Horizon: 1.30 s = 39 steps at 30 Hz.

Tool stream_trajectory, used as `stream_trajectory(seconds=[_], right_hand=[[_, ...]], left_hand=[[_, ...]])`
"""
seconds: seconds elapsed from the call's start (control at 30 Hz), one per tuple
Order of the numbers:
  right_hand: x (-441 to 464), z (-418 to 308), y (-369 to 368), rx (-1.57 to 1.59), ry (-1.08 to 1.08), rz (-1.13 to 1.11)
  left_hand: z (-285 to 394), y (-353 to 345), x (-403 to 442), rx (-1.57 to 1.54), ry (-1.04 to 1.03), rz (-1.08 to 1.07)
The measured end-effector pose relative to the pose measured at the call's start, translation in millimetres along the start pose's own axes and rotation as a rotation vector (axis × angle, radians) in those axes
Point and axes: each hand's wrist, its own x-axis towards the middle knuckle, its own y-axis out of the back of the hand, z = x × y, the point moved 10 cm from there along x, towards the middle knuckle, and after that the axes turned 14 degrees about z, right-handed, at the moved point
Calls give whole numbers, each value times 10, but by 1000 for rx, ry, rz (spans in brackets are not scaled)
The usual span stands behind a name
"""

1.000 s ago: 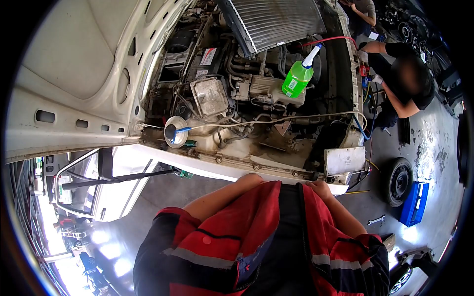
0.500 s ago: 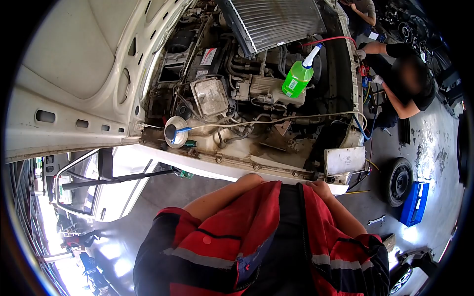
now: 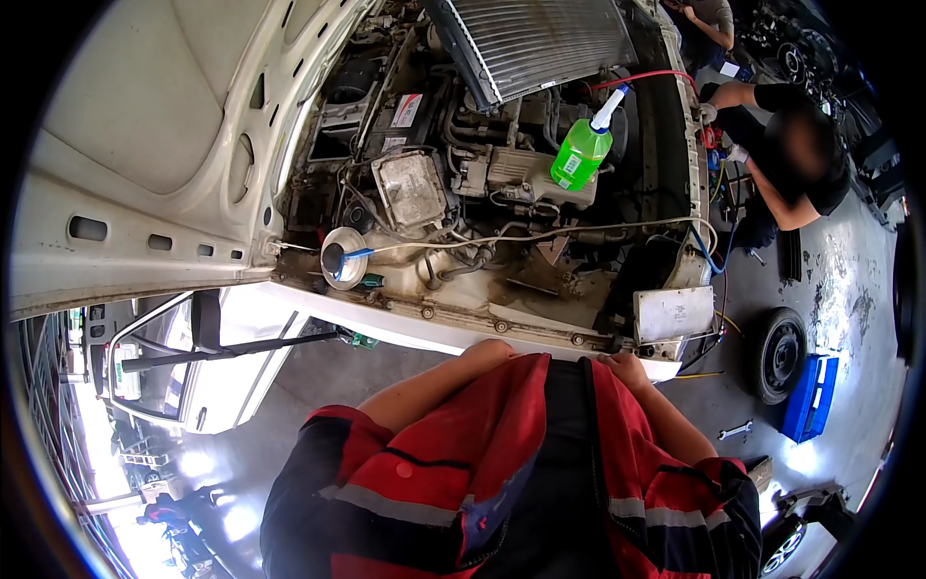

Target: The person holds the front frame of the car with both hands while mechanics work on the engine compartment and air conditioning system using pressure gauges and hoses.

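My left hand (image 3: pixel 489 353) rests at the white fender edge (image 3: pixel 434 338), beside the front of my red and black jacket (image 3: pixel 424 463). Farther right along that edge is my right hand (image 3: pixel 627 369), also against the jacket front. Jacket and angle hide most of the fingers on both, so I cannot tell whether they grip anything. Beyond the fender, the engine bay holds a spray-type bottle of green liquid (image 3: pixel 583 154) standing on the engine. A round funnel-like dish (image 3: pixel 344 259) with a blue-tipped hose (image 3: pixel 540 234) lies at the left.
A radiator (image 3: pixel 540 43) lies across the far side of the bay, and the raised hood (image 3: pixel 145 135) fills the left. At right, a co-worker (image 3: pixel 801 164) in gloves handles hoses. A wheel (image 3: pixel 777 355), a blue case (image 3: pixel 810 399) and a wrench (image 3: pixel 735 430) are on the floor.
Both my hands stay in place. The co-worker's gloved hands have shifted slightly by the hoses. In the background at lower left, a distant person has moved.
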Motion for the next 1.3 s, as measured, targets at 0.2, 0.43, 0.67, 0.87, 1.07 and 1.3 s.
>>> stream_trajectory(seconds=[0.2, 0.43, 0.67, 0.87, 1.07, 1.3], right_hand=[[1, -1, -1, -14, 2, -5], [13, 19, -23, -5, 16, -4], [14, 37, -35, -2, -8, -25], [34, 70, -37, -8, -8, -2], [50, 79, -40, -41, 0, -6], [68, 109, -54, -38, 23, 18]], left_hand=[[-7, -5, -5, 6, 22, -25], [-22, -24, 9, 6, 3, -13], [-46, -46, 20, 27, -16, -19], [54, 45, -24, -22, 38, -24], [55, 48, -23, -34, 50, -23], [21, 24, -12, -72, 24, 0]])
